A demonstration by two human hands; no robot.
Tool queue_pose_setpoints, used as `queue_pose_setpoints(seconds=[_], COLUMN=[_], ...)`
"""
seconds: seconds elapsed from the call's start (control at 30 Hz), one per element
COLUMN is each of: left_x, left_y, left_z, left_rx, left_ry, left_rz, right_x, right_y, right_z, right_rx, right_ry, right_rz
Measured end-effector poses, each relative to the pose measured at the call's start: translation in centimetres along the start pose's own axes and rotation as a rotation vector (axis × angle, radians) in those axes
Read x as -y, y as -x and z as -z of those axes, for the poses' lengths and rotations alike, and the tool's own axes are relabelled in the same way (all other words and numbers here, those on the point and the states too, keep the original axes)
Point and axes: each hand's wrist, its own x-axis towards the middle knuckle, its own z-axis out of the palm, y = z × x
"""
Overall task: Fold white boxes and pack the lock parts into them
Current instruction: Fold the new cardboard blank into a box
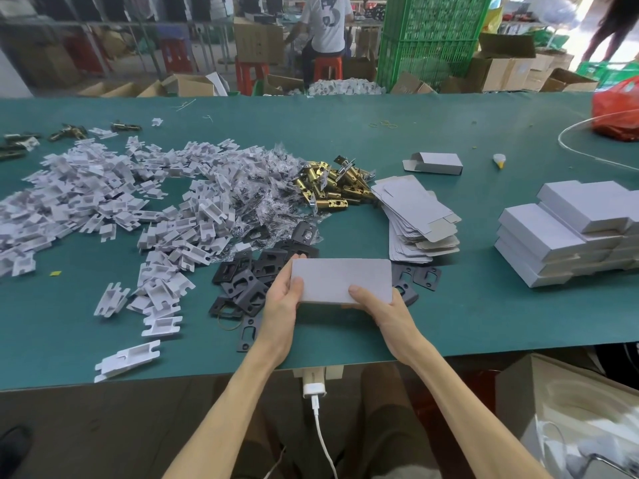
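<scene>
I hold a closed white box [340, 280] level above the green table [466, 316]. My left hand [281, 300] grips its left end with the thumb on top. My right hand [378, 305] grips the near right corner, thumb also on top. Black lock plates [250, 286] lie under and to the left of the box. Brass latch bolts [332, 190] are heaped beyond them. A fanned stack of flat box blanks [416, 216] lies right of the bolts. Finished white boxes [567, 233] are stacked at the right.
White plastic inserts [103, 198] and small clear bags of screws [266, 188] cover the left of the table. One half-folded box [434, 163] lies farther back, with a red bag [617, 110] at the far right. A person sits on a red stool behind the table.
</scene>
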Motion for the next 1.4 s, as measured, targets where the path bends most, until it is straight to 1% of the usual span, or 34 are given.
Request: queue_pose_setpoints(seconds=[0.17, 0.33, 0.57, 0.7, 0.83, 0.9, 1.0, 1.07, 1.17, 1.3, 1.4], left_x=[0.2, 0.3, 0.3, 0.2, 0.3, 0.3, -0.4, -0.8, -0.8, -0.5, -0.5], left_y=[-0.1, 0.0, 0.2, 0.0, 0.0, -0.1, 0.2, 0.5, 0.7, 0.9, 0.9], left_z=[0.1, 0.0, -0.2, 0.0, 0.1, 0.2, 0.0, -0.2, -0.2, -0.7, -0.9], left_rx=[0.006, 0.002, 0.04, 0.031, -0.03, -0.059, -0.095, -0.096, -0.049, 0.049, 0.065], left_ry=[-0.102, -0.143, -0.159, -0.115, -0.044, 0.014, 0.124, 0.098, 0.013, -0.167, -0.152], left_rz=[0.023, 0.025, 0.016, -0.007, -0.025, -0.038, -0.024, -0.004, 0.014, -0.011, 0.011], right_x=[-0.2, -0.6, -0.8, -0.8, -0.4, -0.1, 0.1, -0.1, -0.3, -0.7, -1.4], right_y=[0.0, 0.0, 0.0, 0.0, 0.2, 0.3, 0.1, -0.1, -0.3, -0.6, -0.7], right_z=[-0.1, -0.6, -0.8, -0.7, -1.0, -1.1, -1.0, -0.8, -0.8, -1.0, -1.0], right_rx=[-0.013, -0.021, -0.016, -0.005, -0.003, 0.008, -0.008, -0.001, 0.064, 0.147, 0.114], right_ry=[0.043, 0.119, 0.181, 0.206, 0.238, 0.271, 0.21, 0.187, 0.181, 0.287, 0.38], right_rz=[0.027, 0.07, 0.11, 0.123, 0.128, 0.174, 0.27, 0.283, 0.268, 0.305, 0.344])
